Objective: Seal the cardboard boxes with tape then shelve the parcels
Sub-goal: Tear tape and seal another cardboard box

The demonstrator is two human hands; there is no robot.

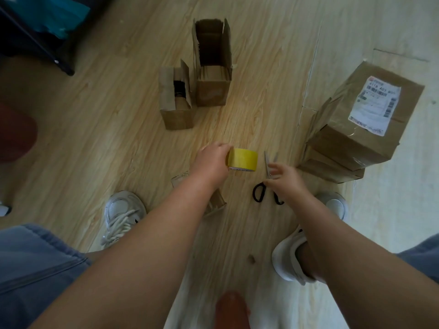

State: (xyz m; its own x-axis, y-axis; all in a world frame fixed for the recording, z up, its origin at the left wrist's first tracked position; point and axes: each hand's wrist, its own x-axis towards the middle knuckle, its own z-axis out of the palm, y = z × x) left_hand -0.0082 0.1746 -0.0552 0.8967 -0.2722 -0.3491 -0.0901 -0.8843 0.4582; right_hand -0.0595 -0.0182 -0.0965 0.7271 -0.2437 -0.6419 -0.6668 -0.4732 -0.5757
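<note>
My left hand grips a yellow tape roll just above the wooden floor. To its right my right hand hovers over black-handled scissors lying on the floor, fingers spread and relaxed, touching or nearly touching the blades. Two open cardboard boxes stand farther ahead: a small one with a dark object inside, and a taller one beside it. A stack of closed boxes with a white shipping label sits at the right.
A small cardboard scrap lies under my left forearm. My two white shoes stand on the floor on either side. A dark shelf frame with teal cloth is at the top left, a reddish object at the left edge.
</note>
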